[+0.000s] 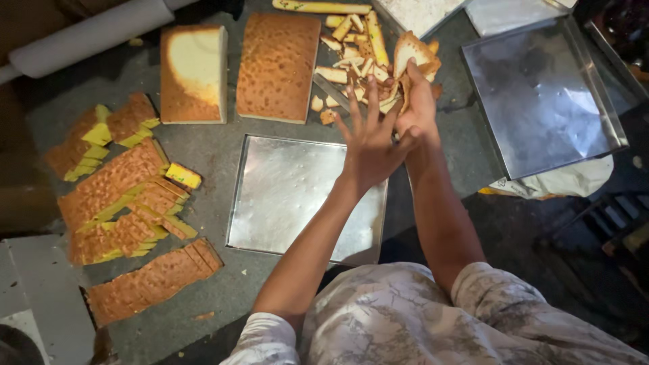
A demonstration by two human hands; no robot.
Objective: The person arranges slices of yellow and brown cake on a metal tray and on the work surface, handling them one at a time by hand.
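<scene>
While the right hand (418, 101) pinches a bunch of crusts (412, 57) lifted off the scrap pile (351, 51) at the table's (216, 152) far edge, the left hand (370, 138) hovers beside it, fingers spread, holding nothing. Clearing trimmings seems the step in hand; carrying them off calls for a firm pinch, since loose crusts could crumble over the near tray (284, 189).

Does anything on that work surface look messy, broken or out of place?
Yes. A loose heap of cake trimmings lies scattered beside the whole cake slabs, with the right hand lifting a torn crust piece. On the left, the sliced cake lies in uneven, tilted rows.
</scene>
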